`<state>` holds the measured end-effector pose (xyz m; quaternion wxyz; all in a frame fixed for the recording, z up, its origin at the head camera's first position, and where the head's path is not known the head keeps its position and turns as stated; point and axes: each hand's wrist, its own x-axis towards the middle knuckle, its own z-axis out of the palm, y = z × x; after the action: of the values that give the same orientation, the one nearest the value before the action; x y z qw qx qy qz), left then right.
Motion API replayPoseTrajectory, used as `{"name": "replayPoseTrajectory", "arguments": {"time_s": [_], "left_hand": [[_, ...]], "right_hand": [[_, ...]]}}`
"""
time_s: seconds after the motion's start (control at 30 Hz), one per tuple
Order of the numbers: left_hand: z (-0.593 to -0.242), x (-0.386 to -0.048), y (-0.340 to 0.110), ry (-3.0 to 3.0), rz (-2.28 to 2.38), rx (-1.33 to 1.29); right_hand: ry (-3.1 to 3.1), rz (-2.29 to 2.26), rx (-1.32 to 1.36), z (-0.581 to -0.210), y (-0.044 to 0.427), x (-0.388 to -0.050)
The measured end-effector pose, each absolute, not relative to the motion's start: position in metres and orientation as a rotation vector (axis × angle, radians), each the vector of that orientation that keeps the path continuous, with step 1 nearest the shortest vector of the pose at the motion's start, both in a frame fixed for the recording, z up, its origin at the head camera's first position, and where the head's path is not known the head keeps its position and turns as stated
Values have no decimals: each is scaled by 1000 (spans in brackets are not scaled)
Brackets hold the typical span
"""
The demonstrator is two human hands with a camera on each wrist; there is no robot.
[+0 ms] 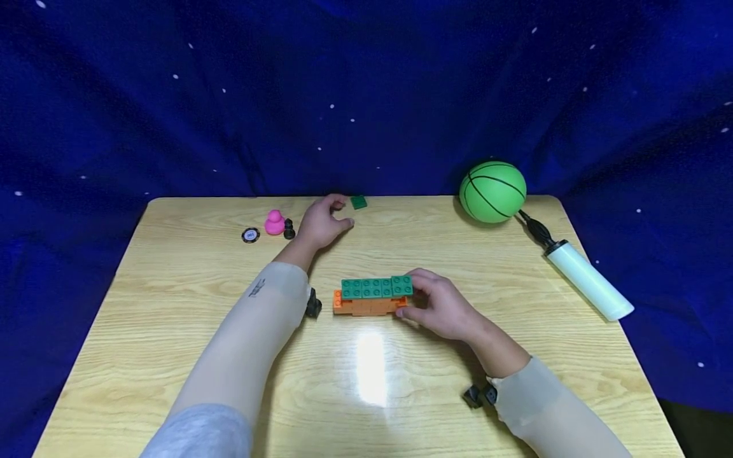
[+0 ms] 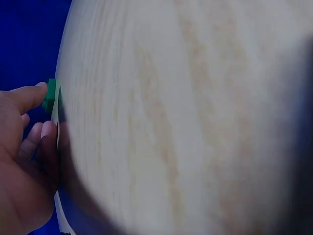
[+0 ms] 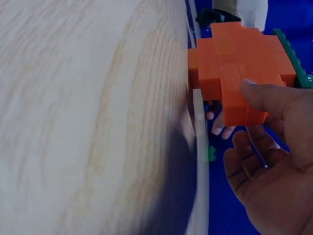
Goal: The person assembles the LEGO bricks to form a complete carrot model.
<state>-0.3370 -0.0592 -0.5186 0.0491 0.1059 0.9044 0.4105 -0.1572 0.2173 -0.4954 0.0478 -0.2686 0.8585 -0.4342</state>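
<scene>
On the middle of the table stands a build of orange toy bricks (image 1: 370,308) with green bricks (image 1: 369,288) along its top. At its right end my right hand (image 1: 443,306) holds it, thumb on the near face and index finger behind; in the right wrist view the thumb lies against the orange bricks (image 3: 239,63). My left hand (image 1: 322,222) reaches to the far edge of the table. Thumb and fingers are spread apart, just left of a loose green brick (image 1: 358,202). Whether a fingertip touches that brick cannot be told.
Left of the left hand are a pink rubber duck (image 1: 275,222), a black chess pawn (image 1: 289,229) and a poker chip (image 1: 250,235). At the far right lie a green ball (image 1: 493,192) and a hand pump (image 1: 586,280). A blue curtain (image 1: 366,95) hangs behind the table.
</scene>
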Motion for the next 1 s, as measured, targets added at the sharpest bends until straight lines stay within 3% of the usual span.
{"name": "replayPoseTrajectory", "arguments": {"time_s": [0.63,1.0], "left_hand": [[-509,-356,-56,2820,805,253],[-504,-350,-32,2874,750,177]], "right_hand": [[2627,-1299,-839,-493,209,-160],[2638,-1290,-799,-494,216,-158]]}}
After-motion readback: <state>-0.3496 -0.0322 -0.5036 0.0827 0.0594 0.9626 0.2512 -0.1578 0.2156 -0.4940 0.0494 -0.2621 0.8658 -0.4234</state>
